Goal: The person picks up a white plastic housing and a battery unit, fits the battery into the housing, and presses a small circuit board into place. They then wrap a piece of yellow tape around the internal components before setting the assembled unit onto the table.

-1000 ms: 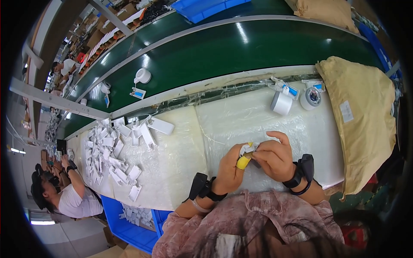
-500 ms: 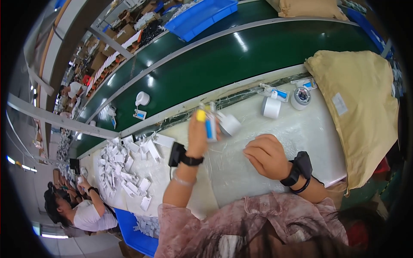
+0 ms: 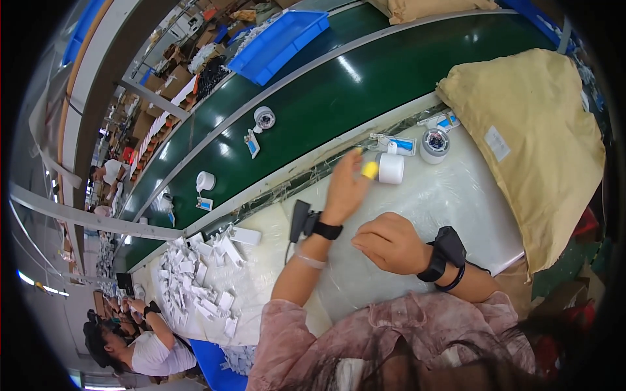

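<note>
My left hand (image 3: 345,189), with yellow covers on its thumb and a fingertip, reaches out with fingers apart. It is nearest to a white cylinder (image 3: 391,169) on the plastic-covered table; a clear and blue flat piece (image 3: 398,144) lies behind that cylinder. To their right stands another cylinder (image 3: 435,144), its open end up, with round inner parts showing. A second clear and blue piece (image 3: 443,122) lies just behind it. My right hand (image 3: 391,244) is curled closed above the table, nearer to me; the inside of its grip is hidden.
Small white plastic parts (image 3: 195,280) are heaped on the table's left. Beyond the table runs a green conveyor belt (image 3: 391,78) carrying cylinder units (image 3: 264,118). A tan sack (image 3: 521,150) rests at right. Far off is a blue tray (image 3: 280,45); a co-worker (image 3: 156,348) is at left.
My left hand has let go of a white cylinder unit, now on the belt, and moved right toward the cylinders on the table. My right hand stays curled. The view has shifted.
</note>
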Available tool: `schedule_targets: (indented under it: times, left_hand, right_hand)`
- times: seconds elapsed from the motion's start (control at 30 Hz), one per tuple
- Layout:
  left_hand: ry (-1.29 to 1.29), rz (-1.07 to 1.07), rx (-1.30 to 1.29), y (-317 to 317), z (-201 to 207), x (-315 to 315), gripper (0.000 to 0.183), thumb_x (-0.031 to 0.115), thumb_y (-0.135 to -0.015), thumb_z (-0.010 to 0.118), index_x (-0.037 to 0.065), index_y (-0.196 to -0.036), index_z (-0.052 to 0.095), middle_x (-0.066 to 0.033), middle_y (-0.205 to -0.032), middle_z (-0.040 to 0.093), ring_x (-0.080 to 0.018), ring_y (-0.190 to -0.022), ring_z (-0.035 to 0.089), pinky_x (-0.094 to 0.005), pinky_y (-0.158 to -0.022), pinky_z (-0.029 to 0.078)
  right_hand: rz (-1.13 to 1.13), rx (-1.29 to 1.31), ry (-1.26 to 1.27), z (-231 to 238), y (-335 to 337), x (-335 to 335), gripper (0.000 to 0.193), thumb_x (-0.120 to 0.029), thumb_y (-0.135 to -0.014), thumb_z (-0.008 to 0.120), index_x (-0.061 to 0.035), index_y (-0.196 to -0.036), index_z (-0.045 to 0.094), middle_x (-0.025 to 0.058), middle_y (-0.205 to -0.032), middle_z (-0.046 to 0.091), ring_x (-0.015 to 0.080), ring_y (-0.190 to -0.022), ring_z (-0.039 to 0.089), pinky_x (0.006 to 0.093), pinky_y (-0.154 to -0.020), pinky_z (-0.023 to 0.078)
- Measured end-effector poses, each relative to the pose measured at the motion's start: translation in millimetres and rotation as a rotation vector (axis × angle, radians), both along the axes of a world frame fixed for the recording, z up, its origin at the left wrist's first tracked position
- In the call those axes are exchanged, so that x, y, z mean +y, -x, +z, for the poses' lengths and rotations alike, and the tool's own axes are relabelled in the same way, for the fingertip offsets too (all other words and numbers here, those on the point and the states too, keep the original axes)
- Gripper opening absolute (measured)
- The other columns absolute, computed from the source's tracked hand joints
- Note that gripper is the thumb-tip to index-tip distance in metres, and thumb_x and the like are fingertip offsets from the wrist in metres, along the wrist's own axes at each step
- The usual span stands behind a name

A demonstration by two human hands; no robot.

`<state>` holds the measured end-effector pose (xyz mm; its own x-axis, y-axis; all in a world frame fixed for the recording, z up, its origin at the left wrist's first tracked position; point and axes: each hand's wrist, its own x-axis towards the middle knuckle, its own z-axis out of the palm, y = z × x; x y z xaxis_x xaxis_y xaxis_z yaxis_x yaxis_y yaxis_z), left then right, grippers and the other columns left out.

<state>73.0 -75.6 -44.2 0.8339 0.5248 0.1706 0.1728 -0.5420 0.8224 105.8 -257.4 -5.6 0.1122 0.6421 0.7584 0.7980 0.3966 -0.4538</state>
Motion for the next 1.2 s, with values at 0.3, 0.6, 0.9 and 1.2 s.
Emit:
schedule_targets:
  times: [0.3, 0.6, 0.9, 1.2]
  left_hand:
    - [-0.488, 0.075, 0.055, -14, 11, -50, 0.081, 0.026, -0.066, 0.078, 0.000, -0.133, 0.042, -0.0210, -0.109, 0.059, -0.0402, -0.096, 0.056, -0.0468, -0.082, 0.047]
    - [-0.167, 0.148, 0.118, 84, 14, -29, 0.085, 0.016, -0.066, 0.079, -0.003, -0.136, 0.035, -0.0246, -0.122, 0.054, -0.0381, -0.112, 0.054, -0.0402, -0.094, 0.045]
    - [-0.179, 0.074, 0.190, 142, 44, -78, 0.080, 0.012, -0.068, 0.078, -0.004, -0.133, 0.036, -0.0234, -0.120, 0.050, -0.0388, -0.112, 0.051, -0.0402, -0.094, 0.044]
    - [0.075, -0.035, 0.189, 132, 48, -109, 0.080, 0.009, -0.069, 0.076, -0.002, -0.137, 0.035, -0.0229, -0.120, 0.053, -0.0386, -0.113, 0.052, -0.0395, -0.095, 0.044]
  right_hand:
    - [-0.052, 0.010, -0.109, 4, -2, -2, 0.018, -0.006, -0.074, 0.075, -0.0066, -0.090, 0.066, 0.0050, -0.086, 0.064, 0.0220, -0.074, 0.062, 0.0350, -0.066, 0.047]
    - [-0.282, 0.315, 0.357, 3, -12, -3, 0.017, -0.019, -0.088, 0.064, -0.0022, -0.092, 0.063, 0.0126, -0.081, 0.063, 0.0295, -0.076, 0.063, 0.0380, -0.068, 0.048]
    - [0.202, 0.795, 0.609, -24, -10, 7, 0.046, -0.040, -0.098, 0.045, -0.0004, -0.081, 0.061, 0.0181, -0.073, 0.060, 0.0346, -0.067, 0.057, 0.0419, -0.061, 0.043]
    - [0.243, 0.733, 0.610, -23, -13, 3, 0.025, -0.027, -0.092, 0.063, -0.0022, -0.090, 0.067, 0.0070, -0.078, 0.066, 0.0148, -0.066, 0.057, 0.0287, -0.062, 0.045]
